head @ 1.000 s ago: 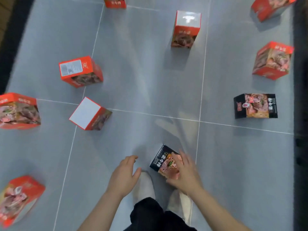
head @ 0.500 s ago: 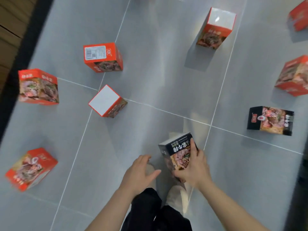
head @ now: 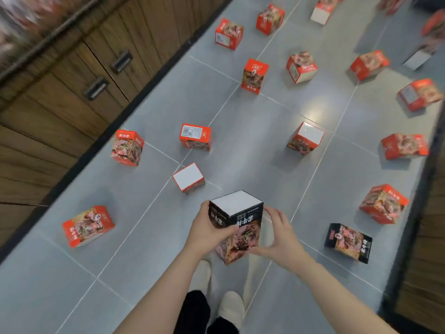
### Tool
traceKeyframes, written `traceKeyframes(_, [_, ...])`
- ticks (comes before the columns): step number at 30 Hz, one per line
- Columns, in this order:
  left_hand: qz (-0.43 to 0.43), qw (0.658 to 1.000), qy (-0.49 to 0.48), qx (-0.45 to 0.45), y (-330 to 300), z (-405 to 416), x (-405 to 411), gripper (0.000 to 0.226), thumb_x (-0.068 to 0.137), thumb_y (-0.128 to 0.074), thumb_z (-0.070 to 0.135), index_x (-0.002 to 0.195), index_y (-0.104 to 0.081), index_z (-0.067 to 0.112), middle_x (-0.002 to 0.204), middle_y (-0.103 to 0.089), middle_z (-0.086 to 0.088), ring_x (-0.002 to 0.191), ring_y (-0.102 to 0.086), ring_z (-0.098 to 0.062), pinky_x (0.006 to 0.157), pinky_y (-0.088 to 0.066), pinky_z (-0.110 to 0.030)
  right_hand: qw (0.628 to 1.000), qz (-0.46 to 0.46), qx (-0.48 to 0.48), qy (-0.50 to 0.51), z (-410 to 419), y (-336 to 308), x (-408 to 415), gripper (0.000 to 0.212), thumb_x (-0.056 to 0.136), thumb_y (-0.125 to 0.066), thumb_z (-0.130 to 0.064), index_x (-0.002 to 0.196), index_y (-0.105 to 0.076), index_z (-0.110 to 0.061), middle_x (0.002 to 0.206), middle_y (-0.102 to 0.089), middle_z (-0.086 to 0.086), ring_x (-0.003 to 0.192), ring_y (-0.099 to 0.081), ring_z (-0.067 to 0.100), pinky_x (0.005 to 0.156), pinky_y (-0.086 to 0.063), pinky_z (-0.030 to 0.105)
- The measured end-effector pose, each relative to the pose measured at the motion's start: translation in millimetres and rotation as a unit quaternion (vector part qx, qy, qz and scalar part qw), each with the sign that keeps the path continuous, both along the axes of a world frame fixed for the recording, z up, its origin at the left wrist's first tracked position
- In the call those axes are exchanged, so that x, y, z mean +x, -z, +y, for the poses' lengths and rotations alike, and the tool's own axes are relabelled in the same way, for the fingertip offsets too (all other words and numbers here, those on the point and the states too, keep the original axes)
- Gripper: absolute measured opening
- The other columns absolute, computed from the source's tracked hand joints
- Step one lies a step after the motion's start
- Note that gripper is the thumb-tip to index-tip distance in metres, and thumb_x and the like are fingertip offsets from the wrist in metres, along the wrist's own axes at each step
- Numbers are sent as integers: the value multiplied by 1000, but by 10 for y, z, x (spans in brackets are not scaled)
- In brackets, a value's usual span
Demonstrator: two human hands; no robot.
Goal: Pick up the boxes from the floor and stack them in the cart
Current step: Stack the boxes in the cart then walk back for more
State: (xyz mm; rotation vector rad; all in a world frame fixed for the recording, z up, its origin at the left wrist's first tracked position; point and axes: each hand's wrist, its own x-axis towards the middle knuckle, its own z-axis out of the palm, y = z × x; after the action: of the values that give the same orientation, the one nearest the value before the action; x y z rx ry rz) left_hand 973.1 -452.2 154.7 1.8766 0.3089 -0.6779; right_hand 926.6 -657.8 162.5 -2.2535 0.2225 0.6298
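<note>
A black box (head: 237, 222) with a white top face and a food picture is lifted off the floor, held in front of me between both hands. My left hand (head: 209, 230) grips its left side with the thumb across the front. My right hand (head: 279, 235) cups its right side and lower edge, fingers spread. Several red boxes lie scattered on the grey tiled floor, the nearest a red box (head: 188, 178) with its white face up. A second black box (head: 348, 242) lies flat at the right. No cart is in view.
Wooden cabinets (head: 72, 88) with metal handles run along the left behind a black skirting strip. A dark edge and wooden surface (head: 428, 237) border the floor on the right. My feet in pale shoes (head: 231, 307) stand on the tiles below the held box.
The black box has come up off the floor and turned white face up. My left hand has joined the right on it. The view has tilted up, showing more floor and the cabinets.
</note>
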Motion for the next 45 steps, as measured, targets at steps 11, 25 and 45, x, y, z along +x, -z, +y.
traceKeyframes(11, [-97,994,58,-2,-351,1124,-377,79,45,-85,44,115,-48,43,110,-61,15,104,-60,-7,89,-50,-39,937,-7,-36,-346,1321,-558,602,94,66,-78,-18,147,-29,-19,145,-39,-3,132,-35,16,103,-22,15])
traceKeyframes(25, [-7,996,-87,-17,-450,4036,-1067,93,48,-87,21,124,-38,45,116,-59,14,105,-59,-4,94,-50,-38,967,112,129,-189,3577,-595,370,89,50,-85,-21,125,-39,-34,126,-47,-9,118,-46,12,80,-47,18])
traceKeyframes(45, [-28,982,-133,132,-36,5402,-1048,96,51,-80,56,133,-37,32,116,-44,20,108,-41,-1,91,-37,-17,876,89,56,-471,5723,154,851,102,59,-87,-41,142,-28,-34,132,-37,-19,124,-39,3,109,-33,25])
